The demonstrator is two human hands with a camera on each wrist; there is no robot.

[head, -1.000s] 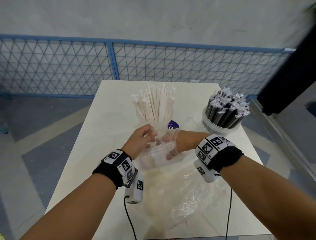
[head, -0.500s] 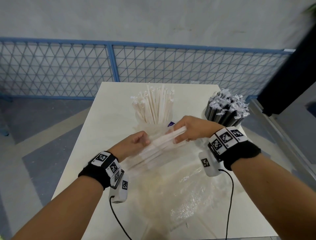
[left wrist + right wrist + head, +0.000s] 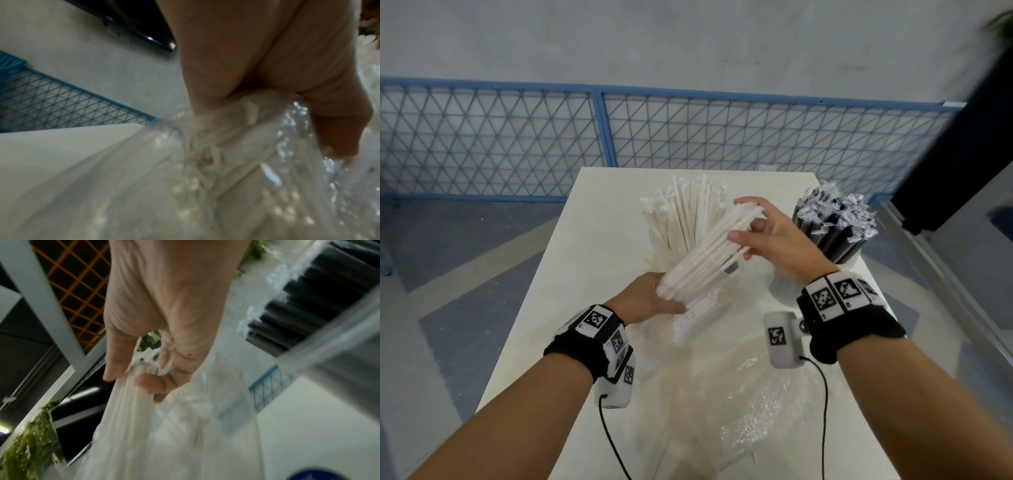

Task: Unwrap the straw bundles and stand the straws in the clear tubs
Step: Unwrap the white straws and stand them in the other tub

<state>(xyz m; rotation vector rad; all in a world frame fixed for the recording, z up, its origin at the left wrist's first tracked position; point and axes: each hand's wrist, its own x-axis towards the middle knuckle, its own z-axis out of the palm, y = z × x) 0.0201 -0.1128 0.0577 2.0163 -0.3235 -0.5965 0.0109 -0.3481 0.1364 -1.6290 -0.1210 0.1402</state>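
Above the table (image 3: 592, 240): white straws (image 3: 709, 253) now drawn clear of wrap (image 3: 698, 318), right hand (image 3: 774, 236) gripping them, left hand (image 3: 650, 298) pinching wrap; ready for tub.

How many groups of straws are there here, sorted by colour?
White straws: 2 groups, one standing in the middle tub and one bundle held by the left hand and right hand.
Black straws: 1 group, standing in its tub.
Total: 3
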